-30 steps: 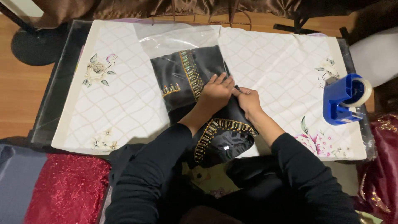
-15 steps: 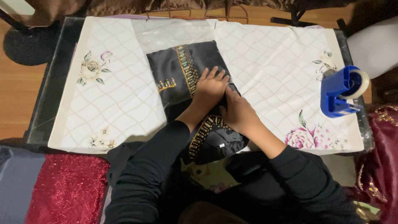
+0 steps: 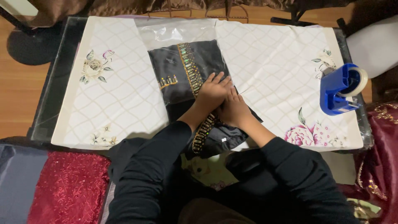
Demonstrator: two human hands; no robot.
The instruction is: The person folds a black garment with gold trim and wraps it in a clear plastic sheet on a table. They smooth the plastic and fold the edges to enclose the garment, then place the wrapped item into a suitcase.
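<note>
Flat-palmed rather than closed in a grip, the left hand (image 3: 212,92) and right hand (image 3: 233,110) press side by side on the folded black garment with gold beaded trim (image 3: 188,79), pinning it inside its clear plastic bag (image 3: 174,33) at mid-worktop (image 3: 54,99), evidently to keep the fold compact.

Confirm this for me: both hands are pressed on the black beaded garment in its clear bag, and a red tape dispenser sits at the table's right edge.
Not quite. The tape dispenser is blue, not red, as the head view shows. The rest holds: the left hand and right hand press on the black beaded garment, part inside its clear bag, and the dispenser sits at the table's right edge.
</note>
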